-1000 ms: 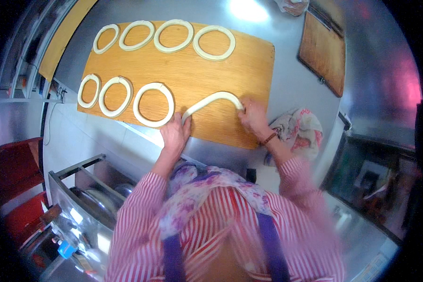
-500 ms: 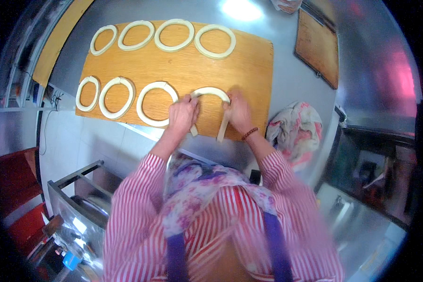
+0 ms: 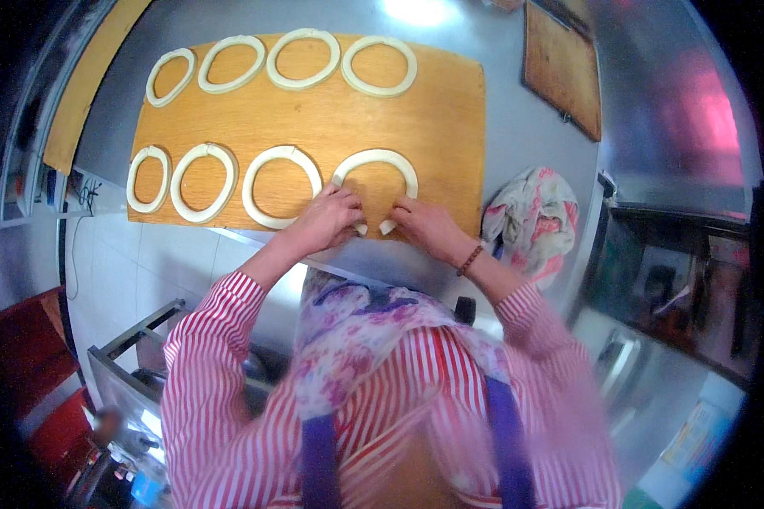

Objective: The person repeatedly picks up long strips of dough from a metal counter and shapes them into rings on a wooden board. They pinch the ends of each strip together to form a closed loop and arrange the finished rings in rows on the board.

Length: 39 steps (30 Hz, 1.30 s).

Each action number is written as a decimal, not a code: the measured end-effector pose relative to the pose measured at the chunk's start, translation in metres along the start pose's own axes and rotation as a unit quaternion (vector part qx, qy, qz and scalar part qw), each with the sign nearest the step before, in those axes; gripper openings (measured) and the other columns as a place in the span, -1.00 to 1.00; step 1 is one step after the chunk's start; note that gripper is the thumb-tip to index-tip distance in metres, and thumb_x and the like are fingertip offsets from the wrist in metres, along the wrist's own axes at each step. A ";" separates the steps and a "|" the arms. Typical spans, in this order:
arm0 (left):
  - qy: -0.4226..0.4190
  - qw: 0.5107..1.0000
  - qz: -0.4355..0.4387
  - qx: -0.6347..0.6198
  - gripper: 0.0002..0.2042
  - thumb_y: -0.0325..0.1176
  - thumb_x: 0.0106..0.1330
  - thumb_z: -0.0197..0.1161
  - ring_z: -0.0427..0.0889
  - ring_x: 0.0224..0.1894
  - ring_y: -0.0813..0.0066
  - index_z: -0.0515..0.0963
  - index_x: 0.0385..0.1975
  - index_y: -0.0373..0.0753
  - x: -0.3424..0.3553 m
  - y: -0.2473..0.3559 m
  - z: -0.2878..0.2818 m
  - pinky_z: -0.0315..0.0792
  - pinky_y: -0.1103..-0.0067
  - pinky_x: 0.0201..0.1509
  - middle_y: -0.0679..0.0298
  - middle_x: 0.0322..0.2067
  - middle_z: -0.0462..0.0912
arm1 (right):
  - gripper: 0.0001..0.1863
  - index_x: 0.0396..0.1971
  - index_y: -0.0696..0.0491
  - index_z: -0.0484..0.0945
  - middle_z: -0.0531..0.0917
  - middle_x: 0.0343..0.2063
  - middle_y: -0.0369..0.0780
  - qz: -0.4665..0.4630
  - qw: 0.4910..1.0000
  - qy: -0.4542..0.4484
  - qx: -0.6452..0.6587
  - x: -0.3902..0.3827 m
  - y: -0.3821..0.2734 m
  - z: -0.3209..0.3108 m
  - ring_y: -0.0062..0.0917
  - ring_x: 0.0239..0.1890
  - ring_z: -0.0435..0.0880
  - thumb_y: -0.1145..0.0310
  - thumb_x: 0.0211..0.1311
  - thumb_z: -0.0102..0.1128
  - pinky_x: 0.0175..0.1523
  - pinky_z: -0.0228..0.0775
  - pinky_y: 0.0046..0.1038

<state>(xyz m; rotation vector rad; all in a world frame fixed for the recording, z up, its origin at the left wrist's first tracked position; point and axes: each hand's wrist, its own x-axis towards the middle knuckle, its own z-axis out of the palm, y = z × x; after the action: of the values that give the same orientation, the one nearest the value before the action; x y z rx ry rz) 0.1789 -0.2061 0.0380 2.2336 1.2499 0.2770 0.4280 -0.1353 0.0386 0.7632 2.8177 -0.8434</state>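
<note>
A pale dough strip (image 3: 376, 156) lies curved into an arch on the wooden board (image 3: 306, 119), its two ends apart and turned toward each other near the board's front edge. My left hand (image 3: 331, 219) is closed over the strip's left side, the tip poking out beyond the fingers. On the other side my right hand (image 3: 429, 225) pinches the right part close to its end. To the left sits a closed dough ring (image 3: 248, 182), with a seam at its top. More rings line up in two rows, among them a far-row ring (image 3: 348, 64).
A crumpled white and red cloth (image 3: 530, 220) lies right of the board on the metal table (image 3: 518, 127). Farther back on the right is a brown wooden board (image 3: 560, 72). A metal frame (image 3: 136, 327) stands below at the left.
Both hands have moved toward me along the strip, bending its hanging straight ends inward. The arch has become rounder, and its ends now lie nearer each other.
</note>
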 end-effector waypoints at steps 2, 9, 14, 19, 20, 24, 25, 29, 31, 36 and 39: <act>0.033 0.999 -0.020 -0.024 -0.72 -0.40 0.02 0.41 0.55 0.00 0.20 0.65 -0.21 -0.16 0.003 -0.004 0.003 0.31 0.30 0.20 0.23 -0.16 0.63 | -0.69 -0.13 0.05 0.52 0.57 -0.12 -0.17 0.051 0.998 -0.018 -0.013 0.008 -0.016 -0.002 -0.22 -0.09 0.64 0.35 0.10 0.24 -0.11 0.54 -0.20; 0.104 0.930 -0.151 -0.318 -0.81 -0.42 0.14 0.42 0.66 -0.29 0.46 0.70 -0.24 -0.26 0.010 -0.008 -0.001 0.53 0.52 -0.15 0.22 -0.34 0.73 | -0.64 -0.13 0.12 0.64 0.70 -0.30 -0.10 0.196 0.939 0.086 0.269 0.021 -0.047 -0.004 -0.21 -0.25 0.71 0.21 0.15 0.32 -0.22 0.53 -0.31; 0.056 0.902 -0.172 -0.392 -0.85 -0.45 0.21 0.39 0.65 -0.31 0.55 0.71 -0.23 -0.25 0.010 -0.021 -0.006 0.52 0.57 -0.17 0.25 -0.36 0.73 | -0.73 -0.26 0.16 0.68 0.72 -0.40 -0.07 0.234 0.888 0.123 0.375 0.028 -0.043 0.007 -0.20 -0.36 0.73 0.28 0.11 0.34 -0.27 0.53 -0.31; 0.049 0.938 -0.137 -0.315 -0.83 -0.37 0.22 0.37 0.67 -0.22 0.37 0.71 -0.21 -0.23 0.009 -0.026 0.004 0.50 0.46 -0.04 0.18 -0.32 0.72 | -0.71 -0.20 0.10 0.60 0.66 -0.29 -0.10 0.146 0.966 0.134 0.165 0.021 -0.042 0.013 -0.18 -0.23 0.67 0.37 0.04 0.33 -0.15 0.53 -0.23; 0.036 0.965 -0.111 -0.236 -0.80 -0.34 0.21 0.37 0.65 -0.17 0.31 0.70 -0.20 -0.22 0.009 -0.020 0.000 0.45 0.41 0.03 0.17 -0.29 0.70 | -0.70 -0.19 0.09 0.58 0.64 -0.26 -0.11 0.128 0.979 0.127 0.100 0.017 -0.041 0.013 -0.18 -0.20 0.65 0.38 0.03 0.32 -0.12 0.52 -0.21; 0.055 0.996 -0.050 -0.055 -0.73 -0.23 0.17 0.36 0.54 0.00 0.18 0.65 -0.18 -0.19 0.007 0.002 0.007 0.23 0.28 0.25 0.15 -0.20 0.64 | -0.69 -0.17 0.06 0.53 0.57 -0.19 -0.11 0.076 0.991 0.105 0.028 0.008 -0.031 0.018 -0.16 -0.11 0.59 0.40 0.04 0.31 -0.07 0.49 -0.16; 0.078 0.995 -0.046 -0.046 -0.71 -0.21 0.16 0.36 0.51 0.04 0.16 0.64 -0.18 -0.19 0.006 0.006 0.012 0.17 0.26 0.29 0.15 -0.18 0.62 | -0.71 -0.18 0.06 0.53 0.57 -0.19 -0.11 0.085 0.992 0.090 0.033 0.009 -0.028 0.018 -0.16 -0.10 0.59 0.41 0.04 0.31 -0.07 0.49 -0.17; 0.131 0.987 -0.086 -0.039 -0.74 -0.26 0.15 0.35 0.51 0.06 0.16 0.62 -0.20 -0.21 0.011 0.023 0.022 0.17 0.25 0.29 0.15 -0.15 0.61 | -0.73 -0.22 0.08 0.57 0.59 -0.24 -0.12 0.058 0.975 0.154 0.147 0.010 -0.008 0.015 -0.20 -0.18 0.62 0.42 0.03 0.33 -0.14 0.50 -0.25; 0.158 0.979 -0.107 -0.066 -0.75 -0.28 0.15 0.34 0.52 0.04 0.16 0.62 -0.21 -0.22 0.013 0.023 0.030 0.17 0.24 0.29 0.15 -0.18 0.61 | -0.74 -0.24 0.09 0.58 0.61 -0.30 -0.13 0.094 0.965 0.142 0.200 0.010 -0.008 0.010 -0.25 -0.26 0.63 0.41 0.03 0.35 -0.18 0.49 -0.29; 0.206 0.966 -0.128 -0.093 -0.77 -0.31 0.14 0.35 0.54 0.00 0.17 0.61 -0.23 -0.24 0.019 0.022 0.048 0.14 0.21 0.32 0.14 -0.23 0.61 | -0.79 -0.31 0.13 0.61 0.63 -0.41 -0.14 0.128 0.945 0.121 0.275 0.013 -0.004 0.002 -0.35 -0.40 0.61 0.36 0.08 0.37 -0.25 0.46 -0.36; 0.199 0.964 -0.142 -0.103 -0.76 -0.33 0.14 0.34 0.53 0.03 0.15 0.60 -0.21 -0.24 0.018 0.022 0.053 0.12 0.17 0.38 0.13 -0.20 0.61 | -0.81 -0.34 0.13 0.63 0.63 -0.42 -0.15 0.106 0.935 0.115 0.318 0.015 0.003 0.002 -0.34 -0.40 0.60 0.32 0.14 0.35 -0.26 0.45 -0.36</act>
<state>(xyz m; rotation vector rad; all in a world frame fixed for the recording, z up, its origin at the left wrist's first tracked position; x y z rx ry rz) 0.2275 -0.2194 0.0052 1.8460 1.6445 0.7342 0.4161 -0.1282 0.0319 1.2889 2.5593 -1.7544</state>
